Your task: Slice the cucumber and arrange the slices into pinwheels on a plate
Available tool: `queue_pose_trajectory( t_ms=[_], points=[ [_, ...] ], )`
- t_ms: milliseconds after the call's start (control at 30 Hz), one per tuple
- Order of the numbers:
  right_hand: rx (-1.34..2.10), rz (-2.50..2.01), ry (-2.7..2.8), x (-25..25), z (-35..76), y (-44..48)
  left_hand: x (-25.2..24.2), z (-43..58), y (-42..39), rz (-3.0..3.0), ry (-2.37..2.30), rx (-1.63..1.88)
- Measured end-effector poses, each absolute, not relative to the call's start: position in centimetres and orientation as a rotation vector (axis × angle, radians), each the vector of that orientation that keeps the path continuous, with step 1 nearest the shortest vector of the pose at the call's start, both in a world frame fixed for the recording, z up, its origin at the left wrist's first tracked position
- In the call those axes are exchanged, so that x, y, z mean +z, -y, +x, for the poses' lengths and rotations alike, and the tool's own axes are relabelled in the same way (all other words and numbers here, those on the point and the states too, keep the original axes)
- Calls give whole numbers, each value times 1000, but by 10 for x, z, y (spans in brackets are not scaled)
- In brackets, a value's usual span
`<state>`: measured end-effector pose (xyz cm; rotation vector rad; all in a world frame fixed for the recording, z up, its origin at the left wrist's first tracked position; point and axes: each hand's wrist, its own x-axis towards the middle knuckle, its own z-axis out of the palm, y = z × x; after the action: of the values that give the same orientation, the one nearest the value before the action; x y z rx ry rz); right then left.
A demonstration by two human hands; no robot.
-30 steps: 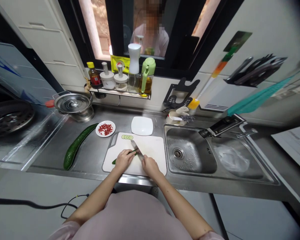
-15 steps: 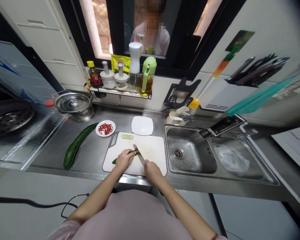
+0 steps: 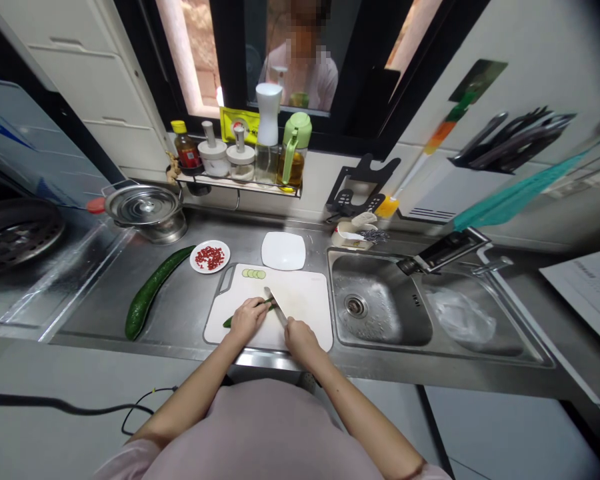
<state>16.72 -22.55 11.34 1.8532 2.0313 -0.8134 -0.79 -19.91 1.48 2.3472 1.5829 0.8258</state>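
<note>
My left hand (image 3: 248, 319) presses closed fingers over a dark green cucumber piece (image 3: 228, 323) on the white cutting board (image 3: 307, 300). Both ends of the piece show past the hand; its middle is hidden. A kitchen knife (image 3: 277, 305) is gripped by its handle in my right hand (image 3: 301, 339). Its blade slants up and left beside the piece's right end, close to my left fingertips. Several pale round cucumber slices (image 3: 253, 273) lie in an overlapping row near the board's top left.
Left of the board lie a long whole cucumber (image 3: 153, 293) and a plate (image 3: 193, 260) of chopped red bits. Behind the board is a white square dish (image 3: 283, 251). A steel sink (image 3: 380, 303) adjoins on the right; a lidded steel pot (image 3: 147, 207) stands at back left.
My right hand and the knife have shifted slightly left, with the blade closer to the cucumber piece's end. My left hand keeps its hold, and the slices lie as before.
</note>
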Motion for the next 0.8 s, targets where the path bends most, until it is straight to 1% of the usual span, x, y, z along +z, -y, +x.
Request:
queue_pose_trajectory(
  t_ms=[800],
  points=[
    [-790,1870,-2075,100,154,213,18,-8,199,2321,-1578,792]
  ],
)
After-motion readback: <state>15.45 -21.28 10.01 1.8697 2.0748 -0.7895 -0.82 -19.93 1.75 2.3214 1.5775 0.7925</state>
